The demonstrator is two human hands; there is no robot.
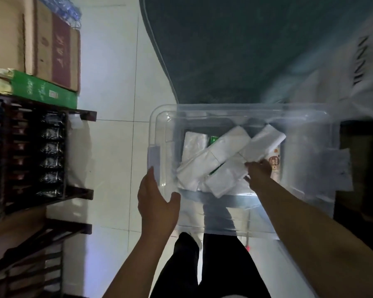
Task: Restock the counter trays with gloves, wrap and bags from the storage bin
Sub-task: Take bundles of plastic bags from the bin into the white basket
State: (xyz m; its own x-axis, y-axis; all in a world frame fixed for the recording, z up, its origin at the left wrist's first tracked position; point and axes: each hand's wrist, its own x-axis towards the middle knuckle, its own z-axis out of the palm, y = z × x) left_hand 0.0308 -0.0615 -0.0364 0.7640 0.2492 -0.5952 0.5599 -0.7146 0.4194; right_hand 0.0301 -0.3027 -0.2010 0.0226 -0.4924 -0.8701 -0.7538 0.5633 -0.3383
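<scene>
Storage bin [159, 125] on floor, white bag packs [213, 160] heaped inside. Right hand [259, 171] inside bin, fingers curled on rightmost pack [262, 143], long axis slanting away up-right. Left hand [157, 201] spread flat, empty, at bin's near-left corner.

Clear glossy plastic bin [159, 117], cardboard boxes [7, 33]

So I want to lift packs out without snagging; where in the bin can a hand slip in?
Bare floor lies inside the bin along its left wall, left of the packs. The middle is crowded with overlapping packs.
</scene>
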